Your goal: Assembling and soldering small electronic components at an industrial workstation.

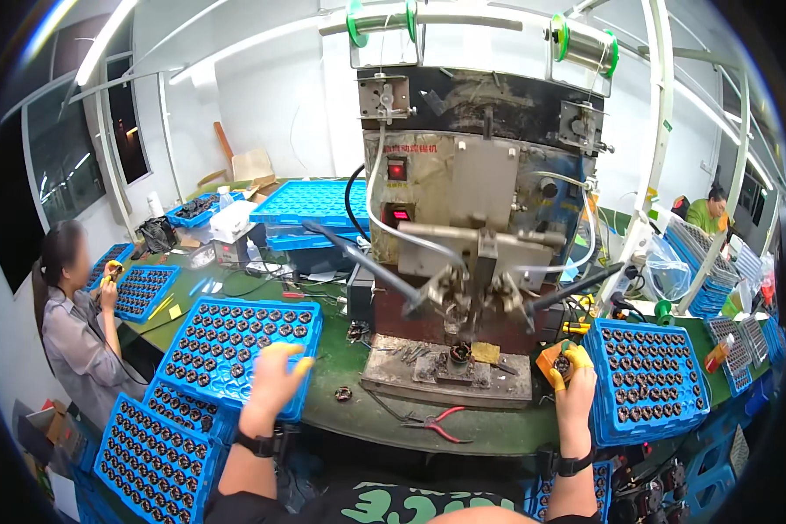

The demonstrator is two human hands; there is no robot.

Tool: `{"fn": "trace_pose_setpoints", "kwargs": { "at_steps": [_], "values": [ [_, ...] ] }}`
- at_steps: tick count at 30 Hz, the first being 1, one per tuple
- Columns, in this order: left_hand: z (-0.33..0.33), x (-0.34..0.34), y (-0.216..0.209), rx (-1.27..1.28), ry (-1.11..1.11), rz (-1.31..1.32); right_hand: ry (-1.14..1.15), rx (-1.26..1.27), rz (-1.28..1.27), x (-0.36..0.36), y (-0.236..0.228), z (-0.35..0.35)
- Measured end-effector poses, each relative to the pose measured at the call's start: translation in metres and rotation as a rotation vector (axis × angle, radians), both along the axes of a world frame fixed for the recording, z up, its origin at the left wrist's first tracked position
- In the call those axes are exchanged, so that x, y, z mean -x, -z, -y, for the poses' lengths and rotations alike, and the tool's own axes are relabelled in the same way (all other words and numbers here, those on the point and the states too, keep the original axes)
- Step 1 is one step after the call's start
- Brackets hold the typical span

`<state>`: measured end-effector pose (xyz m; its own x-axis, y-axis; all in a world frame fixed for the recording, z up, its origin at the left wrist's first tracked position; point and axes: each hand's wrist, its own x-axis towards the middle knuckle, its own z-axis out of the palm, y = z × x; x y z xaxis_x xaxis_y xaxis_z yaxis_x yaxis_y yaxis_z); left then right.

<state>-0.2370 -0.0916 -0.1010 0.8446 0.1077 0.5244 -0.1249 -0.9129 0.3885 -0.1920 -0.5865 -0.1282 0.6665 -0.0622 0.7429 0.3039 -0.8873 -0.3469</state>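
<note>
My right hand (575, 389), with yellow finger covers, grips a small round motor stator (563, 365) beside an orange box (550, 360), left of the right-hand blue tray (596, 384). Over the right side of another blue tray (316, 325) is my left hand (275, 384), also with yellow fingertips; motion blur hides whether anything is in its fingers. That tray holds rows of stators. Between my hands stands a soldering machine (485, 188), and one stator (460, 352) sits in the fixture under its heads. Another stator (344, 394) lies loose on the green bench.
Red-handled pliers (445, 425) lie at the bench's front edge. Full blue trays (210, 476) stand low at the left. A co-worker (79, 306) at the far left handles a small part; another person (706, 214) is at the far right. Dark rods (367, 266) jut from the machine.
</note>
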Motion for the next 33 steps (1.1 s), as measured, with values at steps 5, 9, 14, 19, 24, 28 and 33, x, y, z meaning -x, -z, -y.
{"fn": "trace_pose_setpoints", "kwargs": {
  "at_steps": [5, 9, 14, 19, 24, 28, 33],
  "values": [
    [-0.068, 0.048, 0.031, -0.203, -0.634, -0.197, 0.012, -0.007, -0.011, 0.002, -0.003, 0.002],
    [-0.077, 0.058, 0.04, -0.146, -0.598, -0.304, -0.108, -0.264, 0.058, 0.008, -0.003, -0.004],
    [-0.082, 0.052, 0.023, -0.109, -0.557, -0.32, -0.061, -0.317, 0.167, 0.04, 0.004, -0.029],
    [-0.085, 0.041, 0.027, -0.078, -0.578, -0.133, -0.118, -0.372, 0.044, 0.05, 0.024, -0.045],
    [-0.086, 0.032, 0.04, -0.114, -0.584, -0.19, -0.127, -0.361, 0.056, 0.051, 0.024, -0.048],
    [-0.09, 0.029, 0.042, -0.086, -0.596, -0.169, -0.144, -0.362, 0.045, 0.047, 0.023, -0.049],
    [-0.089, 0.022, 0.039, -0.08, -0.596, -0.182, -0.13, -0.351, 0.044, 0.045, 0.024, -0.049]
  ]
}}
